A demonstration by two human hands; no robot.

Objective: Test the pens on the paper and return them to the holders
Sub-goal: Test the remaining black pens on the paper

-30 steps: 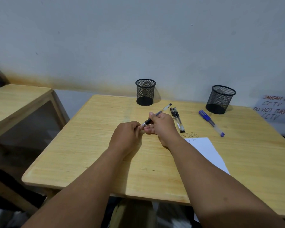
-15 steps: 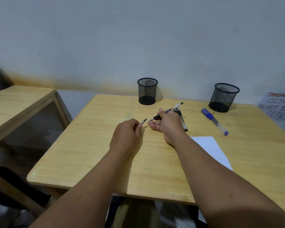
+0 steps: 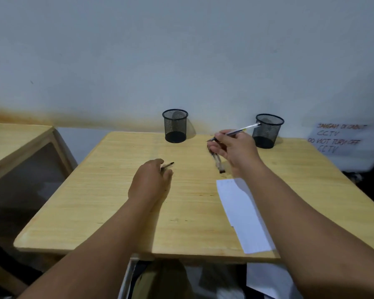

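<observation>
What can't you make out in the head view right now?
- Pens on the table: partly hidden behind the right hand; count unclear.
- Cap in the left hand: mostly covered by fingers.
- Paper: marks too faint to read, near edge under the right forearm.
- Holders: contents unclear through mesh.

Two bare forearms are seen; left hand (image 3: 151,180) and right hand (image 3: 233,147) are ungloved, fingers ringless, no sleeves shown.

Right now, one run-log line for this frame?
left hand: holds cap | right hand: holds uncapped pen | paper: untouched
</observation>
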